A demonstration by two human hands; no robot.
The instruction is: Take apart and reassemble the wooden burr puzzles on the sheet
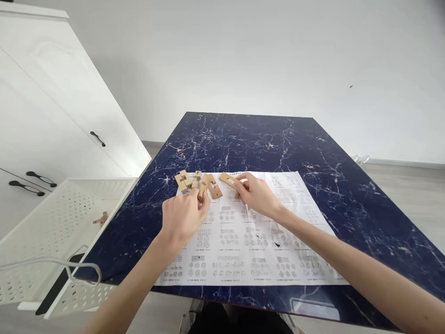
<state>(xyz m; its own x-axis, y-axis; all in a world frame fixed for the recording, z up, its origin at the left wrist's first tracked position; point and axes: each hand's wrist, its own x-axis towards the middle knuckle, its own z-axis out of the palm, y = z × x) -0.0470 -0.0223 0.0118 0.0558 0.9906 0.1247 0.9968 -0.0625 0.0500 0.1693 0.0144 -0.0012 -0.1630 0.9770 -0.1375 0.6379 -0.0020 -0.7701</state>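
Note:
My left hand (186, 211) is closed on a notched wooden puzzle piece (204, 184), pinched between thumb and fingers. My right hand (255, 191) grips a flat wooden puzzle piece with a slot (228, 179) by its right end. Between the two hands a notched wooden piece marked with a number (214, 187) lies on the printed paper sheet (239, 250). More wooden pieces (183, 180) are clustered just beyond my left hand, at the sheet's upper left corner. The sheet carries rows of small assembly drawings.
Under the sheet is a dark blue marbled table (236, 139). At the left stands a white perforated basket (69, 204) with a small wooden piece (101, 219) and a white cable (52, 263). A white cabinet (62, 102) rises behind it, and a wall (260, 55) closes the far side.

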